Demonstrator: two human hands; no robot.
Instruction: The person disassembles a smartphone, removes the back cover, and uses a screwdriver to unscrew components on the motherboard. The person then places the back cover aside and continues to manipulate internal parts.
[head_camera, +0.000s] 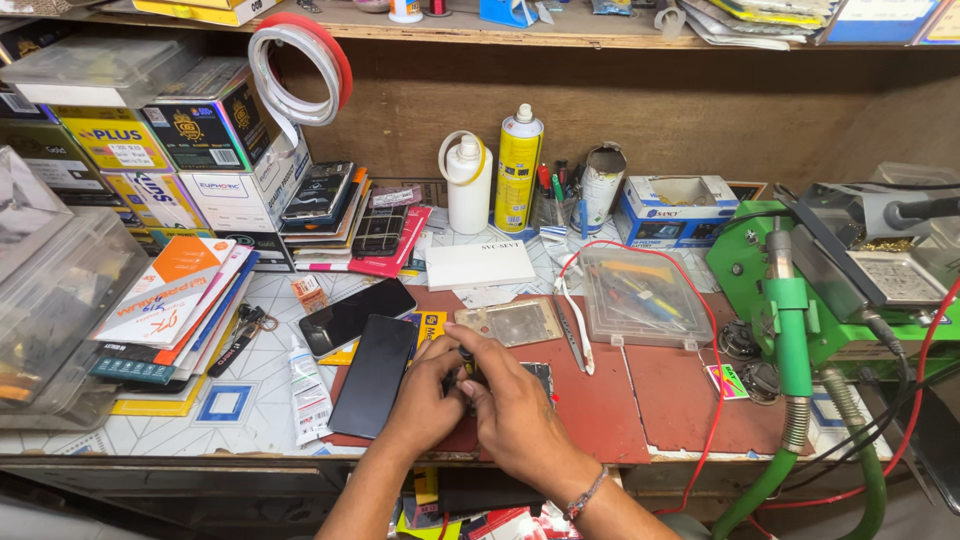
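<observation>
Both my hands meet over the red-brown work mat near the bench's front edge. My left hand and my right hand are closed together around a small dark phone part, of which only a corner shows past my right fingers. A thin dark tool tip pokes up between my thumbs. Just left of my left hand lies a black phone screen, face up. A second black phone lies tilted behind it. A pale phone frame rests just beyond my fingers.
A clear plastic box of small tools sits right of the frame, a green hot-air station with hose farther right. White bottle, yellow spray can, white glue tube, stacked boxes and booklets fill the left.
</observation>
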